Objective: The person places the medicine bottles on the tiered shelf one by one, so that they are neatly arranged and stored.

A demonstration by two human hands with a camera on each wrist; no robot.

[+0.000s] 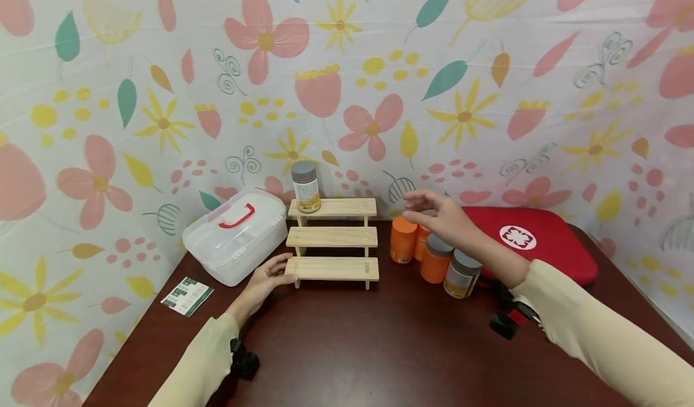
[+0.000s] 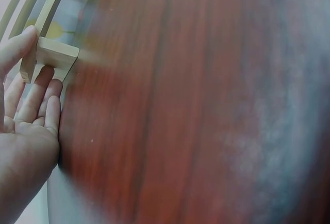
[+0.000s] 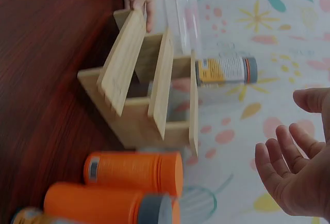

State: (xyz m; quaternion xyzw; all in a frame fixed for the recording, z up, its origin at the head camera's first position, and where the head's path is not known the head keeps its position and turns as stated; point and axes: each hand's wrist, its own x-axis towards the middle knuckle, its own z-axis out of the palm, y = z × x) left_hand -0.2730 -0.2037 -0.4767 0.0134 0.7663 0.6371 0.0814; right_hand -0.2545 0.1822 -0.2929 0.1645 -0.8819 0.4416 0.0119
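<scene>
A three-tier wooden display stand [image 1: 332, 236] stands at the back of the dark table. At its left end, my left hand [image 1: 262, 285] grips the lowest board, thumb on top and fingers curled beneath, as the left wrist view also shows. On the top tier, toward the left, a grey-capped bottle [image 1: 306, 191] with a yellow and white label stands upright. My right hand [image 1: 446, 217] hangs in the air with nothing in it, fingers loosely bent. Below it are an orange bottle with an orange cap [image 1: 402, 241], an orange bottle with a grey cap [image 1: 435, 261] and a grey-capped labelled bottle [image 1: 461, 277].
A clear plastic box [image 1: 238, 232] with a red handle sits left of the stand. In front of it lies a green-and-white printed card [image 1: 187, 296]. A red first-aid case [image 1: 547, 238] lies at the right, behind my right forearm. A flowered cloth [image 1: 347, 94] hangs behind the table.
</scene>
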